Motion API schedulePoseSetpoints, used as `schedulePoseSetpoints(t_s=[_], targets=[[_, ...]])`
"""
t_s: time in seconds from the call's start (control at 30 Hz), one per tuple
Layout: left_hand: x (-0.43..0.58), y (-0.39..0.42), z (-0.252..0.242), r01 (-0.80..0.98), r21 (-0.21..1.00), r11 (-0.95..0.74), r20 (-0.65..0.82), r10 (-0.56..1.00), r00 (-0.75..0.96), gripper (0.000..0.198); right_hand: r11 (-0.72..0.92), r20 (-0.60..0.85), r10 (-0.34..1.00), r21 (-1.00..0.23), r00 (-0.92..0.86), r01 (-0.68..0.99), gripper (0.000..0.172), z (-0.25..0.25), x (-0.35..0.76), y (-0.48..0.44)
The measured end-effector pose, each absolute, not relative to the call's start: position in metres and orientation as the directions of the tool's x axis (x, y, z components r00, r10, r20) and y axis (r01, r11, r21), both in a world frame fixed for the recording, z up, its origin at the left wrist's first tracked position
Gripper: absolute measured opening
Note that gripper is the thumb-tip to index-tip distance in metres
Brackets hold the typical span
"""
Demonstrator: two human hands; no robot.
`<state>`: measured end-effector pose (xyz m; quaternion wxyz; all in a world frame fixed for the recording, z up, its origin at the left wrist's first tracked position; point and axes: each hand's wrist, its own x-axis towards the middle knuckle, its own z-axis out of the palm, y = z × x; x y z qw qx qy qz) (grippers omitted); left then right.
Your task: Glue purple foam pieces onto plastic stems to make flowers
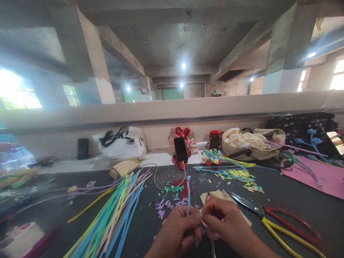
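Note:
My left hand [182, 227] is closed around the lower part of a light blue strip [188, 191], which stands upright with a small curled top. Right beside it, my right hand [225, 222] is closed in a pinch, its fingertips almost meeting the left thumb. A thin metal rod [213, 248] shows below the right hand, and a narrow tip pokes out above its fingers. What lies between the fingertips is hidden. Under the right hand is a crumpled beige sheet [219, 196]. Short lilac pieces [160, 205] lie just beyond the left hand.
Long coloured strips [115, 215] lie at left. Large scissors [264, 211] with red and yellow handles rest at right. Short green and red pieces [177, 188] and yellow pieces [239, 175] are scattered ahead. A cabled phone [181, 149], bags [122, 145] and a red-lidded bottle [214, 139] line the back.

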<state>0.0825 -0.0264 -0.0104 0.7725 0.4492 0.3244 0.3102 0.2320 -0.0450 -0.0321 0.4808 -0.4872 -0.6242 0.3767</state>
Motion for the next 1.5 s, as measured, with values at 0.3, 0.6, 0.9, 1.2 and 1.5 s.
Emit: schedulePoseSetpoints(t_s=[0.3,0.6,0.9,1.2,1.5], targets=[[0.083,-0.020,-0.015,-0.134,0.887,0.442,-0.305,0.778,0.550,0.038,0.069,0.074,0.997,-0.969,-0.012,-0.236,0.007,-0.040,0.230,-0.036],[0.081,-0.020,-0.016,-0.014,0.957,0.289,-0.228,0.784,0.577,0.033,0.182,0.180,0.983,-0.980,0.027,-0.084,0.009,-0.025,0.242,-0.042],[0.086,-0.022,-0.019,-0.208,0.916,0.343,-0.185,0.822,0.538,0.031,0.260,0.266,0.964,-0.933,-0.007,0.248,0.006,-0.033,0.231,-0.048],[0.086,-0.027,-0.017,-0.218,0.907,0.359,-0.193,0.817,0.544,0.032,0.480,0.532,0.842,-0.658,-0.093,0.580,0.009,-0.030,0.228,-0.055],[0.089,-0.023,-0.023,-0.192,0.910,0.368,-0.215,0.814,0.540,0.035,0.575,0.585,0.787,-0.582,-0.195,0.575,0.010,-0.026,0.234,-0.052]])
